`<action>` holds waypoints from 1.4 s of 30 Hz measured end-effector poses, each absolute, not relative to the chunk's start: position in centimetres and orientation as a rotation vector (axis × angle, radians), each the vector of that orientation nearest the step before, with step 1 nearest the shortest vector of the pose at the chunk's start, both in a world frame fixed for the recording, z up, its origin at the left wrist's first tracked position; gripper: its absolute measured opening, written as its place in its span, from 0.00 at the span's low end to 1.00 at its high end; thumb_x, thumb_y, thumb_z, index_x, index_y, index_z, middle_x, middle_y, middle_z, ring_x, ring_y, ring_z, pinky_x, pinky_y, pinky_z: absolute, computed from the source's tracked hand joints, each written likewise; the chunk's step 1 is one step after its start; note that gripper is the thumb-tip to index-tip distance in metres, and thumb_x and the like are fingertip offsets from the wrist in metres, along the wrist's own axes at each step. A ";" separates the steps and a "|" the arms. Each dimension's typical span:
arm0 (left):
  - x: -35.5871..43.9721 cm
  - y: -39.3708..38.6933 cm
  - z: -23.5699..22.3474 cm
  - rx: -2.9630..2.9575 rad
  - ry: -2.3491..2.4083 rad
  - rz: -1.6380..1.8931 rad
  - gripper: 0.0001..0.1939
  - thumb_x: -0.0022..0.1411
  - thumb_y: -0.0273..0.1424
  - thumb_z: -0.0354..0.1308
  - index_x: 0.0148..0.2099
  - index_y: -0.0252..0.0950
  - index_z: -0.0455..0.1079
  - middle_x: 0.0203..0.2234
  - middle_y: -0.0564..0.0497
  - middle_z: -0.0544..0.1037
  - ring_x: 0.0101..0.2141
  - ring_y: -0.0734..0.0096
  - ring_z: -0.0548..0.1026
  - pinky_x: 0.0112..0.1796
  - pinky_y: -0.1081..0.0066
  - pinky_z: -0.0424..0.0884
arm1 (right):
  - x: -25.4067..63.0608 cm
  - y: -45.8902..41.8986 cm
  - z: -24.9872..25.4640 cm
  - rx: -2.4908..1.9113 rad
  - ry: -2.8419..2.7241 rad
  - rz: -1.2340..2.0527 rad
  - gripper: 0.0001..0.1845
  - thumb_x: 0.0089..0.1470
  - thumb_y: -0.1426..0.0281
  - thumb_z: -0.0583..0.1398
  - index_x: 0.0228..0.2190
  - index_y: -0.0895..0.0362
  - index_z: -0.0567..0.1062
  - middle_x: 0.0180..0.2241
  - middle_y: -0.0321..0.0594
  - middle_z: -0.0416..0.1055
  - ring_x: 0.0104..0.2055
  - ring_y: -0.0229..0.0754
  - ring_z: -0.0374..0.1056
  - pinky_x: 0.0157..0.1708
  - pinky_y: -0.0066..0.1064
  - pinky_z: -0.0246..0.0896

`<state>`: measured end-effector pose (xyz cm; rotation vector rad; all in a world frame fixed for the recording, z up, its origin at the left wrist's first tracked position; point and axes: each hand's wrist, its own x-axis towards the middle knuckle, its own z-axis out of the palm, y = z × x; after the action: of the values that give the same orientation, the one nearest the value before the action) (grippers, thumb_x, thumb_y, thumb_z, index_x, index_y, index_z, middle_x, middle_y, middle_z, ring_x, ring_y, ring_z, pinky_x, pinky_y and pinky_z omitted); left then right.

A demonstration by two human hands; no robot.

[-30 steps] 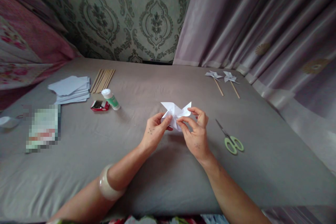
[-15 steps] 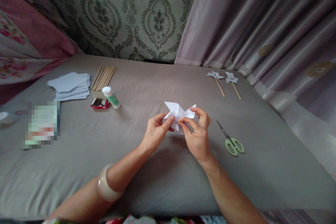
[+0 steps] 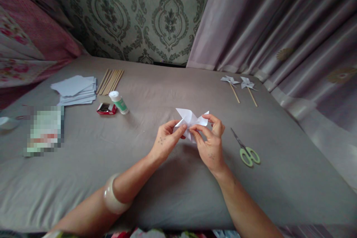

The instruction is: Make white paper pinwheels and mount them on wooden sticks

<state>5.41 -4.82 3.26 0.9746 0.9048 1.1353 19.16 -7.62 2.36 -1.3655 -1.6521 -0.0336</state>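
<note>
A white paper pinwheel (image 3: 190,116) is held up between my two hands above the grey cloth. My left hand (image 3: 165,137) is closed on its left side, thumb on top near the centre and fingers behind. The thumb and forefinger of my right hand (image 3: 209,142) pinch close to the pinwheel's centre; whatever tiny thing may be between them is too small to make out. Other right fingers touch the right blade. To the right of that hand lie scissors (image 3: 245,151) with green handles, their tips pointing away from me.
At the back left are stacked white paper sheets (image 3: 73,86), several thin wooden sticks (image 3: 111,81), a red box (image 3: 106,109) with dark contents and an upright glue stick (image 3: 119,103). A blurred-out packet (image 3: 44,130) lies far left. Two pinwheels on sticks (image 3: 230,80) lie back right.
The pinwheel and both hands have shifted slightly right in view, and the pinwheel is tilted a little differently. The grip of both hands stays the same. The camera view has moved slightly.
</note>
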 end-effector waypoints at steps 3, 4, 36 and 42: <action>5.4 -4.9 3.3 0.977 0.911 1.137 0.15 0.48 0.39 0.66 0.33 0.32 0.76 0.25 0.50 0.77 0.25 0.75 0.70 0.29 0.74 0.68 | 19.1 -7.6 2.4 -1.370 -1.650 -0.020 0.04 0.55 0.68 0.61 0.31 0.50 0.77 0.47 0.42 0.62 0.52 0.49 0.57 0.52 0.47 0.55; 5.4 -4.9 3.3 0.978 0.913 1.138 0.15 0.48 0.39 0.66 0.33 0.32 0.76 0.25 0.50 0.77 0.25 0.75 0.70 0.29 0.74 0.68 | 19.1 -7.6 2.4 -1.372 -1.647 -0.015 0.04 0.55 0.68 0.61 0.31 0.50 0.77 0.47 0.42 0.62 0.52 0.49 0.57 0.52 0.47 0.55; 5.1 -4.9 3.3 1.170 0.940 1.155 0.11 0.52 0.36 0.63 0.33 0.33 0.76 0.28 0.50 0.78 0.30 0.70 0.72 0.34 0.73 0.67 | 19.3 -7.6 2.5 -1.386 -1.630 0.160 0.05 0.55 0.65 0.61 0.30 0.51 0.78 0.47 0.42 0.64 0.53 0.48 0.58 0.52 0.46 0.57; 4.8 -5.0 3.4 1.399 0.999 1.142 0.08 0.54 0.33 0.60 0.35 0.35 0.75 0.29 0.51 0.78 0.33 0.69 0.73 0.37 0.73 0.68 | 19.6 -7.5 2.3 -1.401 -1.607 0.262 0.04 0.54 0.66 0.61 0.29 0.50 0.77 0.47 0.41 0.64 0.52 0.47 0.59 0.53 0.47 0.58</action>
<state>4.79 -4.97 3.36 1.3991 0.9994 1.1420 19.60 -7.48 2.25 -1.4014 -1.6073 0.2617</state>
